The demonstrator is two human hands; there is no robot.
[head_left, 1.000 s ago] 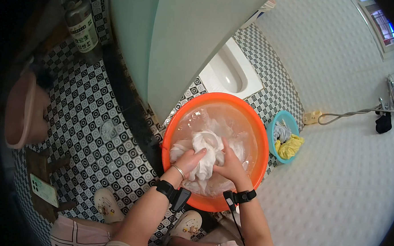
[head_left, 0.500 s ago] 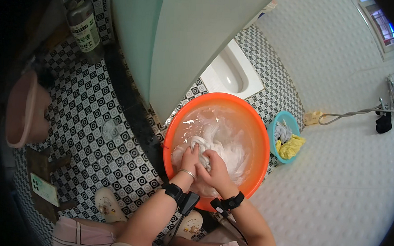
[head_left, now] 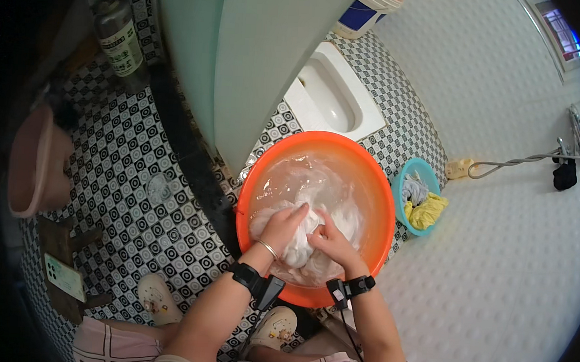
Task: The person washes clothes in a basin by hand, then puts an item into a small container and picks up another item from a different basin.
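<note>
Two hands work inside the round orange plastic basin [head_left: 375, 205], which sits on the black-and-white patterned tile floor [head_left: 133, 173] just beside the white squat toilet pan [head_left: 334, 95]. Left hand [head_left: 280, 225] lies fingers-together, pressed down on the wet white cloth [head_left: 299, 247]; right hand [head_left: 329, 241] is curled, gripping a bunch of the same cloth. Cloth sits low in the soapy water, toward the near side of the basin, w/ both hands touching it.

Risks, as I judge them: water is fairly high, so a hard push could slop it over the near rim onto the beige slippers [head_left: 276, 328] and tiles, making the floor slick. Wrist bands w/ dangling cables [head_left: 268, 291] hang close to the rim; a deeper plunge could wet them. Basin is close to the toilet pan edge, so a shove fwd could tip it in. Small teal tub of rags [head_left: 404, 190] at the basin's right side could get knocked.
</note>
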